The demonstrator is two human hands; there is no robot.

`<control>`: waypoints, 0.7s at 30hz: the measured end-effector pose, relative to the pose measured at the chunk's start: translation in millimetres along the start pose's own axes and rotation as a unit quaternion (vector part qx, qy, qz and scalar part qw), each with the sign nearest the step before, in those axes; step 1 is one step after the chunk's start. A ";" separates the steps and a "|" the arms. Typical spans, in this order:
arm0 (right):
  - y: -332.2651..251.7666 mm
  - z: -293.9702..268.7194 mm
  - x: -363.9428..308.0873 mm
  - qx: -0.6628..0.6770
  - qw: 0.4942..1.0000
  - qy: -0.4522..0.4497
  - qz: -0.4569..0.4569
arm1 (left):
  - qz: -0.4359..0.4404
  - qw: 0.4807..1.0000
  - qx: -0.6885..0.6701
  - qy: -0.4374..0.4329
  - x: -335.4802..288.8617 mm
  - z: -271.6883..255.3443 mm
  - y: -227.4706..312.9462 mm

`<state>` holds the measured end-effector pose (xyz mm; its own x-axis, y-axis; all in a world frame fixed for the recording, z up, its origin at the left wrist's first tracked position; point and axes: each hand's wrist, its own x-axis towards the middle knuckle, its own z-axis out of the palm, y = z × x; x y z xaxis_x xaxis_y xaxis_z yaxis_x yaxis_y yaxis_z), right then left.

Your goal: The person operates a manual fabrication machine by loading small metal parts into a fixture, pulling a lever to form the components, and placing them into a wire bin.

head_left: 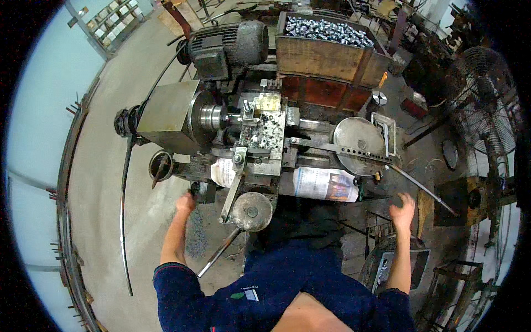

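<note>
The left grip (185,203) is at a dark knob (193,189); I can't tell if it's holding. The right grip (402,211) is wide, near a metal rod (423,189).

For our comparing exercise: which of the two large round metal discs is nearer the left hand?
The smaller disc, lower in view; the larger disc sits nearer the right hand.

This was a metal workshop: a lathe (263,133) stood mid-frame, with a grimy motor (229,47) and a crate (323,58) of shiny parts (326,31) near the top.
</note>
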<state>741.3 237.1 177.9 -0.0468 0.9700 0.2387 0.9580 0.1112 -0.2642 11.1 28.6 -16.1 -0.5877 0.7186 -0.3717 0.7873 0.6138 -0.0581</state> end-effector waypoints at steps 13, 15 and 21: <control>-330.8 -10.0 110.8 0.253 0.826 0.060 -0.500 | -0.002 0.940 -0.339 0.042 -80.0 -154.3 -27.5; -391.6 -0.7 112.3 0.237 0.803 0.035 -0.546 | 0.010 0.933 -0.260 0.249 -110.7 -205.2 -55.6; -488.8 7.5 105.2 -0.091 0.818 -0.151 -0.547 | -0.258 0.914 -0.104 0.295 -181.6 -184.7 -195.7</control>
<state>266.0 286.4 325.2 -0.9462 0.3234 -0.0099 0.3207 0.9415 0.1033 -70.7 -161.7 234.0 -0.9172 0.3293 0.2244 0.3605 0.9256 0.1150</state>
